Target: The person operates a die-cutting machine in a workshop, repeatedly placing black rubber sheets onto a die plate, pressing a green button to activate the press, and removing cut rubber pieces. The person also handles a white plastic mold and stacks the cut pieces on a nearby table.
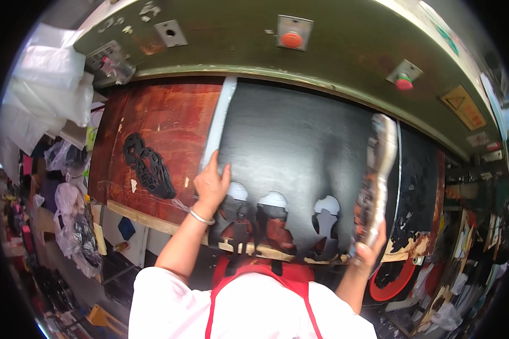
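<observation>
My right hand (369, 251) grasps one metal frame (383, 169), right side of one black sheet (288, 135). My left hand (210, 183) empty, unclenched, at sheet's left edge. Three white patches (272, 199), near side.

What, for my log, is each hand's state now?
Left hand: open, at the left edge of the black sheet.
Right hand: closed on a long silver-edged object.
</observation>
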Motion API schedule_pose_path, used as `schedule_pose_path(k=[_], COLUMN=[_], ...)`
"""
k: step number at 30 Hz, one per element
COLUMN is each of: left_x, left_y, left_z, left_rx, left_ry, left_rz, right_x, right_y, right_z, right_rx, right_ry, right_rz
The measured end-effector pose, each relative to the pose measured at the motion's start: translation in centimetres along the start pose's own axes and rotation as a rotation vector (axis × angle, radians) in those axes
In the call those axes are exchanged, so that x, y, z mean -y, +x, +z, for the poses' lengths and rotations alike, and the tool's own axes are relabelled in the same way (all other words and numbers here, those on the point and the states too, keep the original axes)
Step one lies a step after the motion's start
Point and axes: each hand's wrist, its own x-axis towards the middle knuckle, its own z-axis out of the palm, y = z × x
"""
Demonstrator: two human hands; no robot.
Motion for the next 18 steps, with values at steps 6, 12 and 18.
schedule_pose_path(k=[6,12,18], left_x=[0.5,0.2,-0.5], left_y=[-0.9,-0.7,4.2], left_z=[0.6,0.4,1.5], left_rx=[-0.066,-0.075,-0.031], left_ry=[-0.086,-0.102,-0.088], left_rz=[0.074,0.084,0.093], right_x=[-6.7,-11.4,-10.3], right_y=[6.8,5.8,12.0], right_z=[15.9,23.0,19.2], right_rx=[0.302,0.151,0.382], right_ry=[-0.298,-0.952,-0.789], right_rz=[0.044,-0.457,-0.401])
